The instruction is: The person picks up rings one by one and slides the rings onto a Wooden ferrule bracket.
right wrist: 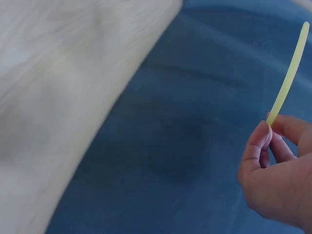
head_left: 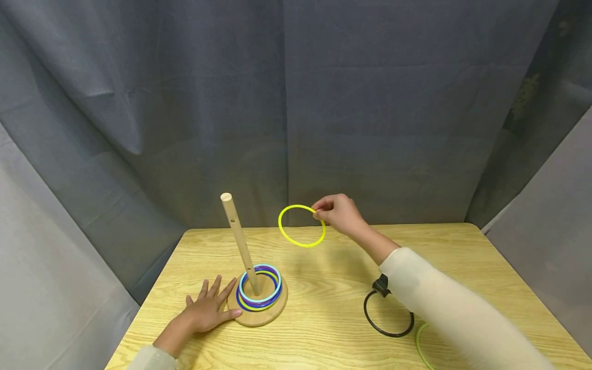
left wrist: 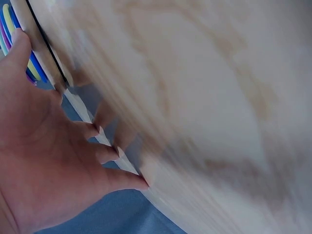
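My right hand (head_left: 341, 213) pinches a yellow ring (head_left: 302, 246) by its right edge, in the air above the back of the table. In the right wrist view that yellow ring (right wrist: 288, 78) shows edge-on between thumb and fingers. To its left a wooden peg (head_left: 239, 236) rises from a round wooden base (head_left: 273, 314). Around the foot of the peg lie several stacked rings (head_left: 259, 303) in light blue, purple, yellow and blue. My left hand (head_left: 206, 310) rests with spread fingers on the table, its thumb and index finger touching the base's left side.
On the right of the wooden table (head_left: 333, 329) lies a black ring (head_left: 387, 335) with a dark clip-like piece (head_left: 381, 284). A green ring (head_left: 420, 344) is partly hidden under my right sleeve (head_left: 458, 308). Grey curtains (head_left: 370, 113) hang behind the table.
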Available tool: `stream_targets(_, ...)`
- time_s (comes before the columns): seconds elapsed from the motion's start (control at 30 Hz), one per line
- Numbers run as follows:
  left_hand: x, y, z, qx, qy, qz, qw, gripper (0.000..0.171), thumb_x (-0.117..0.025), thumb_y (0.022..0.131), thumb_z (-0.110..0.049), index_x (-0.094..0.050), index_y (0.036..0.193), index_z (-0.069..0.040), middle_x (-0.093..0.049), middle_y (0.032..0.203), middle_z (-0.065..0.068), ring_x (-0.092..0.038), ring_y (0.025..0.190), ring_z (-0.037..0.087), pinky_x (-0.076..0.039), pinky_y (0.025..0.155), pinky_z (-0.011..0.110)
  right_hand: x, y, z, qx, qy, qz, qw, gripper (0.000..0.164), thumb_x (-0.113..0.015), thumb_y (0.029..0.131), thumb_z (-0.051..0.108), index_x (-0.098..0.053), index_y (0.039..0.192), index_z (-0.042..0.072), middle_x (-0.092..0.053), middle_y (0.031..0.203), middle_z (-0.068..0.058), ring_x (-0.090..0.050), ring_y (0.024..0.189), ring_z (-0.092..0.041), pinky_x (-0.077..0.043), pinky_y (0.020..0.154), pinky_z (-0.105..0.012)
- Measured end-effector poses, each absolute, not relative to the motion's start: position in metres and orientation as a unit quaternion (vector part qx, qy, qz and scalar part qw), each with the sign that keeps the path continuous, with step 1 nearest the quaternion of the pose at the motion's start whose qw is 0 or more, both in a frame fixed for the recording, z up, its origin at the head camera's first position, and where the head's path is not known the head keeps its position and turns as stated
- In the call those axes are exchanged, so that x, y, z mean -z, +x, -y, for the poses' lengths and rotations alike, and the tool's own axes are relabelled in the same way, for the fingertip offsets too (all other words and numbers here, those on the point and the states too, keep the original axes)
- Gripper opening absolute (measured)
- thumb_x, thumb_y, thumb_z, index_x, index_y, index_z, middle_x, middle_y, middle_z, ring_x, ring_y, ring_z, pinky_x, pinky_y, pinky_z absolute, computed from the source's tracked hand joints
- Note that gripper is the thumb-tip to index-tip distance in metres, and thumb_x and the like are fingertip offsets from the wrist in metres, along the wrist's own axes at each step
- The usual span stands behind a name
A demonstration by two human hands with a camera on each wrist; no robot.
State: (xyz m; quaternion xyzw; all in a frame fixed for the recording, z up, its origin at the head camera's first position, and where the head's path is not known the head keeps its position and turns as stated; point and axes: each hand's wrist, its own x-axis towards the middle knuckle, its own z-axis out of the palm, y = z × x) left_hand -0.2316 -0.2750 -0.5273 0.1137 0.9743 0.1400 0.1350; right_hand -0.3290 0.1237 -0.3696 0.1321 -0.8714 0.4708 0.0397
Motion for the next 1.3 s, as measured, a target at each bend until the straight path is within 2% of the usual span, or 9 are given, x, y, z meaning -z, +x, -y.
stream_targets(0.2, 0.528, -0.232, 0.275, -0.136, 0.114, -0.975, 0.135, 0.091, -0.052, 0.094, -0.076, -0.021, 0.166, -0.030, -0.007, 0.171, 0.024, -0.002, 0.152, 0.059, -0.005, 0.100, 0.092, 0.338, -0.318, -0.094, -0.486, 0.161, 0.857, 0.064, 0.011, -0.078, 0.093, 0.013, -0.080, 0.103, 0.010, -0.074, 0.090, -0.004, -0.067, 0.081, -0.021, -0.054, 0.068, -0.032)
stream_targets(0.6, 0.529, -0.231, 0.275, -0.133, 0.115, -0.976, 0.131, 0.091, -0.051, 0.094, -0.076, -0.021, 0.166, -0.030, -0.009, 0.171, 0.025, -0.004, 0.152, 0.060, -0.005, 0.099, 0.092, 0.288, -0.293, -0.051, -0.542, 0.196, 0.810, 0.103, 0.011, -0.079, 0.092, 0.010, -0.080, 0.103, 0.007, -0.076, 0.088, -0.004, -0.067, 0.078, -0.020, -0.056, 0.066, -0.030)
stream_targets(0.9, 0.529, -0.231, 0.276, -0.135, 0.113, -0.975, 0.134, 0.091, -0.051, 0.094, -0.076, -0.020, 0.166, -0.030, -0.007, 0.171, 0.024, -0.002, 0.152, 0.059, -0.004, 0.100, 0.092, 0.284, -0.291, -0.026, -0.519, 0.204, 0.822, 0.116, 0.010, -0.080, 0.092, 0.011, -0.081, 0.101, 0.009, -0.074, 0.085, 0.000, -0.066, 0.079, -0.018, -0.055, 0.068, -0.032)
stream_targets(1.3, 0.529, -0.230, 0.277, -0.131, 0.115, -0.976, 0.135, 0.092, -0.050, 0.094, -0.077, -0.019, 0.166, -0.030, -0.008, 0.171, 0.024, -0.003, 0.152, 0.058, -0.005, 0.100, 0.092, 0.299, -0.295, -0.009, -0.499, 0.183, 0.842, 0.095, 0.009, -0.080, 0.091, 0.011, -0.081, 0.100, 0.009, -0.074, 0.084, 0.000, -0.065, 0.080, -0.017, -0.053, 0.068, -0.028)
